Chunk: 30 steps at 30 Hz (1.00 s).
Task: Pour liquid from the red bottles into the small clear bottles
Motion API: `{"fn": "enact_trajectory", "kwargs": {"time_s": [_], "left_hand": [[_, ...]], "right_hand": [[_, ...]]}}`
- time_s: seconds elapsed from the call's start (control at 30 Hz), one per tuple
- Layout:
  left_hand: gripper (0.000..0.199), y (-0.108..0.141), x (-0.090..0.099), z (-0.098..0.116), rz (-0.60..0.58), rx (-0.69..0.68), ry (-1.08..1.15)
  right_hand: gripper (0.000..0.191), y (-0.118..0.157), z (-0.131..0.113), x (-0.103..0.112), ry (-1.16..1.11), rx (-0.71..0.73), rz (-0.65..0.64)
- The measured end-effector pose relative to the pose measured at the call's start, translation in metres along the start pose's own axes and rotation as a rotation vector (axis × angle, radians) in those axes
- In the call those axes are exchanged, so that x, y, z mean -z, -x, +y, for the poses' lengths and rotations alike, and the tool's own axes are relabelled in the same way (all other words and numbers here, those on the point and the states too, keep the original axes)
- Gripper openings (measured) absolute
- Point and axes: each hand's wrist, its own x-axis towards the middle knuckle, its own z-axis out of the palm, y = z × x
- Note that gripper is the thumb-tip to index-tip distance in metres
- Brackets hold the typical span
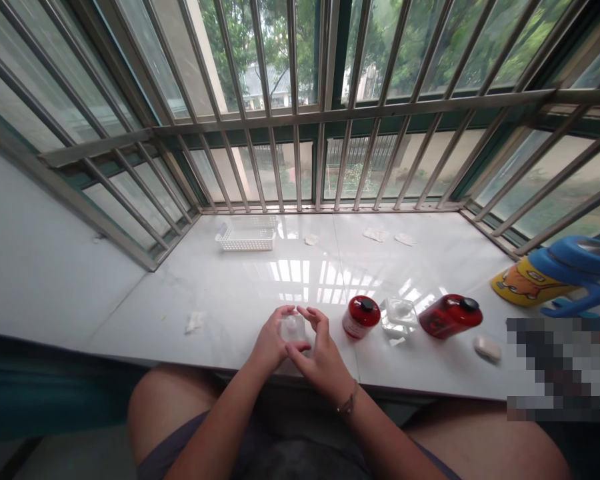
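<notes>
Ledge [145, 320] of white, glossy stone runs along the barred window in front of us, and the blue-and-yellow tumbler [533, 277] stands at its right end. Our right hand [325, 350] curves inward, its thumb and fingertips closed on the small clear container, while our left hand [270, 340] wraps the opposite side; the two sets of fingertips nearly meet at the far edge. To the right stand a nearer red bottle [361, 319] and a farther red bottle [446, 317], with a clear square box [399, 325] between them. Smallest is our clear container [293, 328], between both hands at the ledge's near edge; we cannot tell whether it touches the stone. We judge it light, stiff and rather slick, perhaps liable to crack under a hard squeeze, so its side walls seem the best place to grip, gently, from opposite sides.
</notes>
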Motion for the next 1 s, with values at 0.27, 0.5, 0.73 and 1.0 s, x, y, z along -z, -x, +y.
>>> {"fn": "enact_trajectory", "kwargs": {"time_s": [0.27,0.5,0.73,1.0], "left_hand": [[0.088,-0.001,-0.001,-0.004,-0.007,0.003,0.007],[0.076,0.001,0.0,0.002,-0.024,0.028,-0.021],[0.068,-0.001,0.003,0.003,-0.003,-0.11,-0.078],[0.061,-0.004,0.004,0.001,-0.015,-0.157,-0.089]], "right_hand": [[0.066,-0.001,-0.003,0.002,0.039,-0.015,0.066],[0.052,0.005,-0.019,0.012,0.115,0.052,0.102],[0.032,0.01,-0.042,0.076,0.427,0.325,0.304],[0.051,-0.012,-0.012,0.127,0.764,0.14,0.248]]}}
